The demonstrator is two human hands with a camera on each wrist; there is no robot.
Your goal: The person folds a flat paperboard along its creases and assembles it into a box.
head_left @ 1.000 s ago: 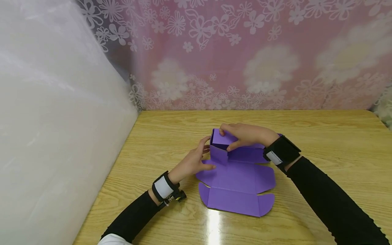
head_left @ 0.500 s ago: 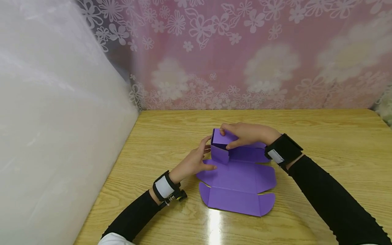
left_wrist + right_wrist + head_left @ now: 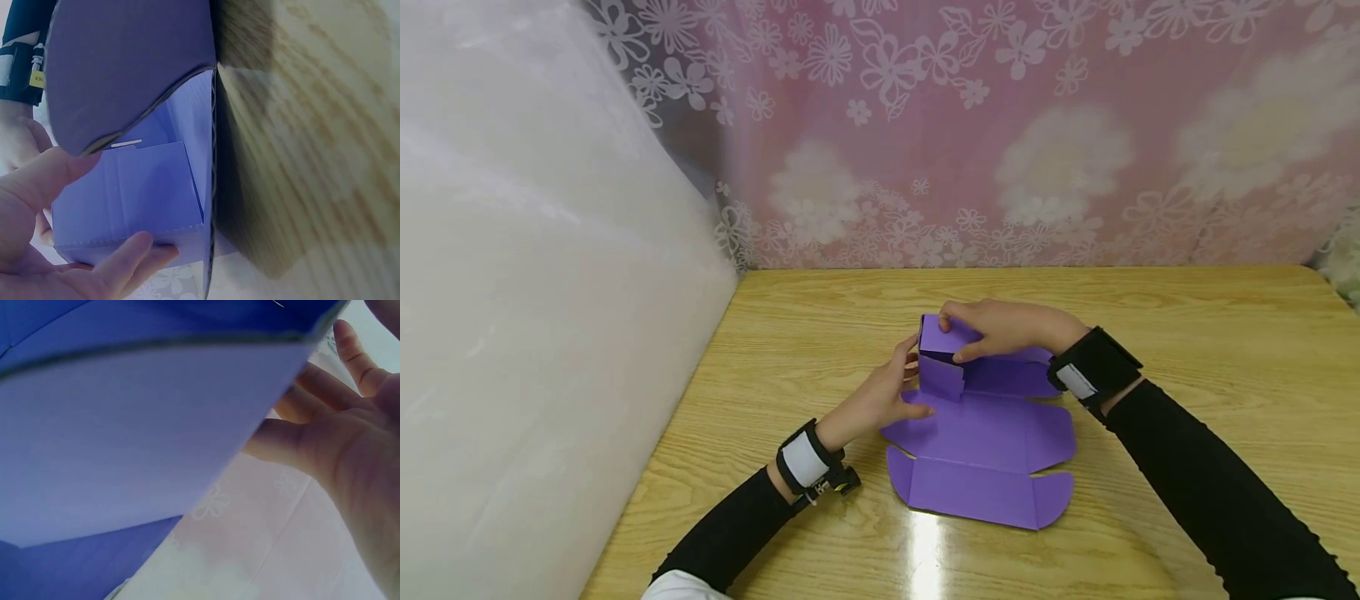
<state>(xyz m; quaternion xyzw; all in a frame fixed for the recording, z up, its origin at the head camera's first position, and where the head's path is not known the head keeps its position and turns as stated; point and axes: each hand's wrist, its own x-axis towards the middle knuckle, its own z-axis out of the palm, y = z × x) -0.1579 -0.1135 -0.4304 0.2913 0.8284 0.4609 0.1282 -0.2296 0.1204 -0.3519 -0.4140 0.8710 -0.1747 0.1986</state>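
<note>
A partly folded purple cardboard box (image 3: 977,433) lies on the table, its near panels spread flat. At its far side a section stands folded up, with a small upright end flap (image 3: 942,379) at the left. My right hand (image 3: 1011,327) reaches over from the right and grips the raised top panel (image 3: 950,335), fingers curled over it and thumb at its near edge. On the left, my left hand (image 3: 880,396) presses extended fingers against the outside of the raised end. Its thumb (image 3: 56,175) is stretched over the flat panels, touching a rounded flap (image 3: 134,69) in the left wrist view.
The wood-grain table (image 3: 1225,400) extends around the box. A pink flowered curtain (image 3: 925,150) hangs behind its far edge, and a white sheet (image 3: 550,292) slopes along the left side.
My left hand has edged slightly right, and the upright end flap has moved a little right with it. The right hand stays almost still on the top panel.
</note>
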